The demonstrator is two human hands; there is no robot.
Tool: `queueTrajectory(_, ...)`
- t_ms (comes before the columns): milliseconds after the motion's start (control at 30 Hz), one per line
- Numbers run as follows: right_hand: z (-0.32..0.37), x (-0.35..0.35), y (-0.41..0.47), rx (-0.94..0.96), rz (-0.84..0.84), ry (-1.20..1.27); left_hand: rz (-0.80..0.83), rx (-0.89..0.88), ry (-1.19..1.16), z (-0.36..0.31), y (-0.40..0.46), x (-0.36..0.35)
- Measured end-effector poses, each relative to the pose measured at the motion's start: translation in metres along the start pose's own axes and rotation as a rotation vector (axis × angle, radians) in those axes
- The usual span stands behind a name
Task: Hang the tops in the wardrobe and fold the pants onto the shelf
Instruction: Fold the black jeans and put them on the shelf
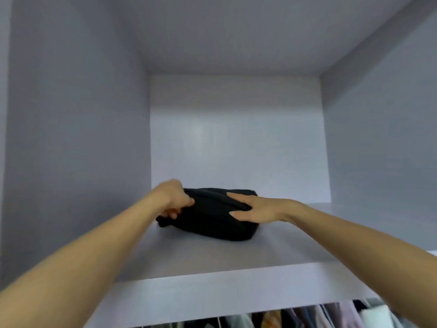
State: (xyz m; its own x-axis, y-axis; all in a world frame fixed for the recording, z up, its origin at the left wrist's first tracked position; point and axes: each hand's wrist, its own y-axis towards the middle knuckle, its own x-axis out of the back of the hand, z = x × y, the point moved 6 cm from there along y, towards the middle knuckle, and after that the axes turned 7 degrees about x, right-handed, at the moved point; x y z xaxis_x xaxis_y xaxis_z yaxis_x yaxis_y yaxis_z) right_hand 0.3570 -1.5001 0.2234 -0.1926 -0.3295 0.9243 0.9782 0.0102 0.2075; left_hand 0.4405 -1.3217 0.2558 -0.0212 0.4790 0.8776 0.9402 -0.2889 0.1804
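Forearms reach up to shelf (212,256). L hand (171,197) fingers clenched on folded black pants (212,221); R hand (255,209) fingers straight, pressing pants' right side. Hung tops (307,318) below.

Folded pants (212,218) on wardrobe shelf (236,278), left hand (172,197) at left end, right hand (255,209) on top, hanging clothes (295,318) below.
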Motion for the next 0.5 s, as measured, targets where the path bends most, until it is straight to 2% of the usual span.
queueTrajectory(67,0.003,-0.002,0.008,0.084,0.086,-0.085,-0.199,-0.141,0.246,0.001,0.021,0.022)
queueTrajectory(100,0.001,-0.003,0.016,0.127,0.139,-0.083,-0.167,-0.207,0.337,0.001,0.033,0.021)
queueTrajectory(133,-0.002,-0.005,0.016,0.14,0.192,-0.093,-0.04,-0.259,0.357,0.003,0.039,0.016)
queueTrajectory(200,-0.007,-0.008,0.025,0.161,0.285,-0.205,0.289,-0.222,0.242,0.014,0.05,-0.001)
queueTrajectory(233,-0.01,-0.01,0.035,0.181,0.31,-0.257,0.384,-0.181,0.212,0.018,0.057,-0.011)
queueTrajectory(267,-0.01,-0.01,0.044,0.198,0.305,-0.293,0.391,-0.171,0.255,0.019,0.061,-0.015)
queueTrajectory(400,-0.023,-0.017,0.09,0.253,0.263,-0.347,0.061,-0.24,0.51,0.013,0.088,-0.031)
queueTrajectory(500,-0.04,-0.029,0.13,0.23,0.22,-0.458,0.04,-0.166,0.648,0.022,0.118,-0.053)
